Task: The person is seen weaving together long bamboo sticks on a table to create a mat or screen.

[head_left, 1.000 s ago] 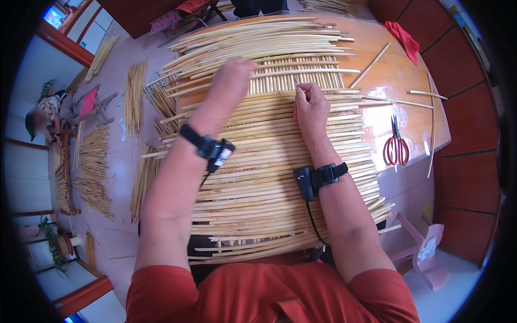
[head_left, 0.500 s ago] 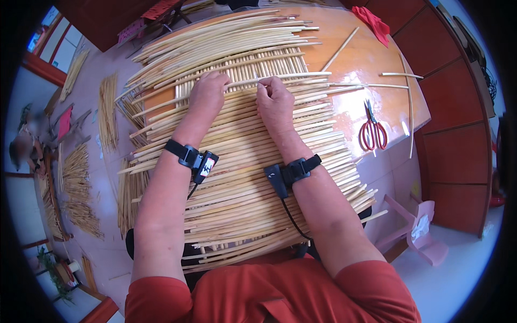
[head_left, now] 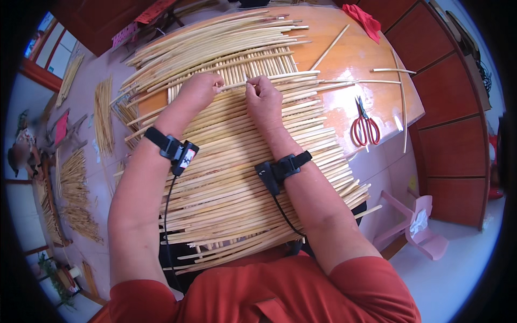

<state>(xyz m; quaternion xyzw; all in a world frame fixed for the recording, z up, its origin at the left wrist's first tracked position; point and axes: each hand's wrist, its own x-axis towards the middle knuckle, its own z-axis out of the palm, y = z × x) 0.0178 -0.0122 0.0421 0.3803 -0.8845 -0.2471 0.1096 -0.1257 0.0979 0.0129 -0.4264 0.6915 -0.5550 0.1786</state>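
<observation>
Mat (head_left: pixel 237 177): woven of pale sticks, lying across an orange table (head_left: pixel 371 59) and reaching down to the person's lap. Cross sticks run side to side in close rows; upright sticks show between them near the far end, where the weave is looser. Many stick ends jut past both side edges.

Stick (head_left: pixel 280 77): one long pale cross stick at the far working edge of the mat, running from the hands out toward the right. Both hands meet on it.

Left hand (head_left: pixel 198 90): curled into a loose fist, fingers folded under, thumb and forefinger pinching the stick at its left end. It rests on the mat.

Right hand (head_left: pixel 263 99): also curled, fingertips closed on the same stick just beside the left hand. The two hands are near but not touching.

Wrist bands (head_left: pixel 175 151): one black strap with a small device on each forearm, each with a thin black cable running down toward the body.

Loose sticks (head_left: pixel 215 40): a fanned bundle at the far end of the table, beyond the mat; a few single ones lie on the bare tabletop to the right.

Scissors (head_left: pixel 365 125): red-handled, closed, on the table right of the mat, well apart from the hands.

Red cloth (head_left: pixel 365 19): crumpled at the table's far right corner.

Pink stool (head_left: pixel 417 226): on the floor at lower right.

Stick bundles (head_left: pixel 81 194): several heaps on the floor to the left.
</observation>
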